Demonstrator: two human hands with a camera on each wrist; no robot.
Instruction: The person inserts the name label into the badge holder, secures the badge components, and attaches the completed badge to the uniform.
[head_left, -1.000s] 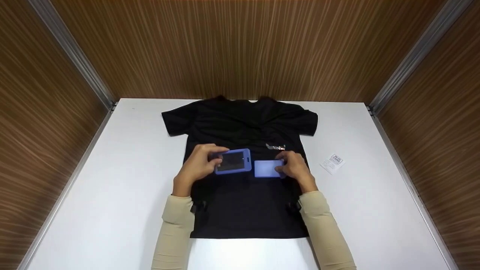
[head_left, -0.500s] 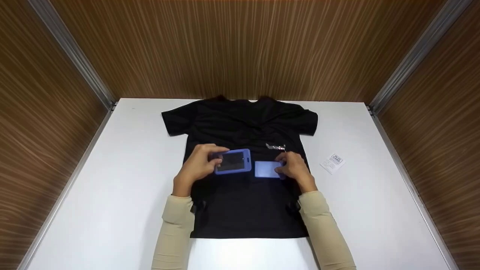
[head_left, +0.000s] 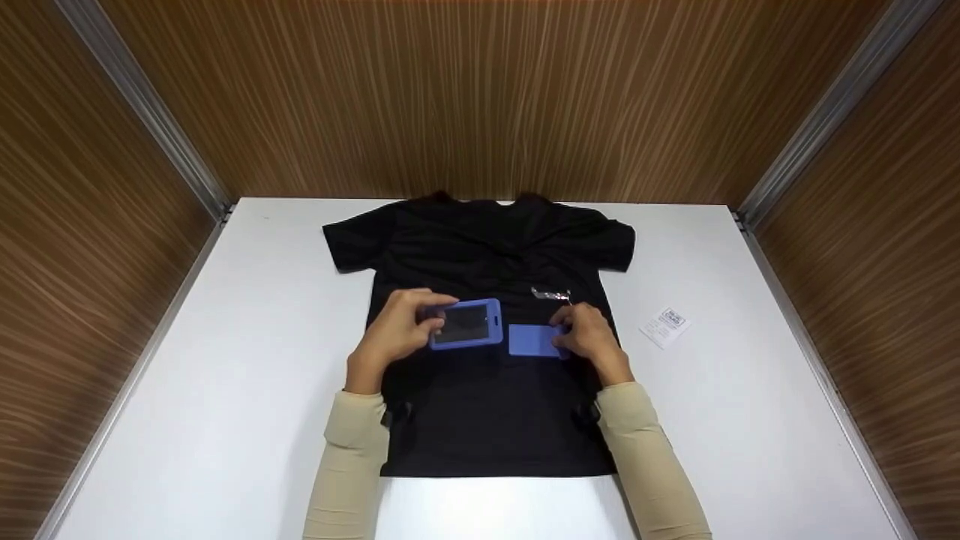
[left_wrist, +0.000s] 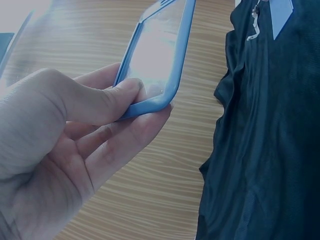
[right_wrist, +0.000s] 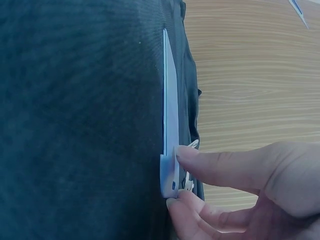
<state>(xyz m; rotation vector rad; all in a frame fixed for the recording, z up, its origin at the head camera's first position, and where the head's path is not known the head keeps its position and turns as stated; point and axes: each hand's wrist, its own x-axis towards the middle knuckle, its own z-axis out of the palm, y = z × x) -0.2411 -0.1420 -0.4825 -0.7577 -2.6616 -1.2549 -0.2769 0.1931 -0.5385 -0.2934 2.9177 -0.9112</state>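
Observation:
In the head view my left hand (head_left: 397, 330) pinches a blue badge holder (head_left: 496, 324) by its left end, thumb on the window. The left wrist view shows the holder's rounded blue frame (left_wrist: 176, 75) around a clear window. To the right, my right hand (head_left: 592, 334) pinches a flat blue insert (head_left: 531, 340) by its right end. Seen nearly edge-on in the right wrist view, this insert (right_wrist: 171, 100) has a thicker end piece with a small slot, where thumb and fingers grip. A small gap separates holder and insert, both above a black T-shirt (head_left: 495, 420).
A silvery metal clip (head_left: 551, 294) shows against the shirt just beyond my right hand. A white printed card (head_left: 666, 328) lies on the white table (head_left: 262, 360) to the right of the shirt. Wood-patterned panels (head_left: 480, 97) wall the table at the back and both sides.
The insert in my right hand has tilted slightly, its face going from pale and shiny to deeper blue. My left hand and the badge holder stay nearly still.

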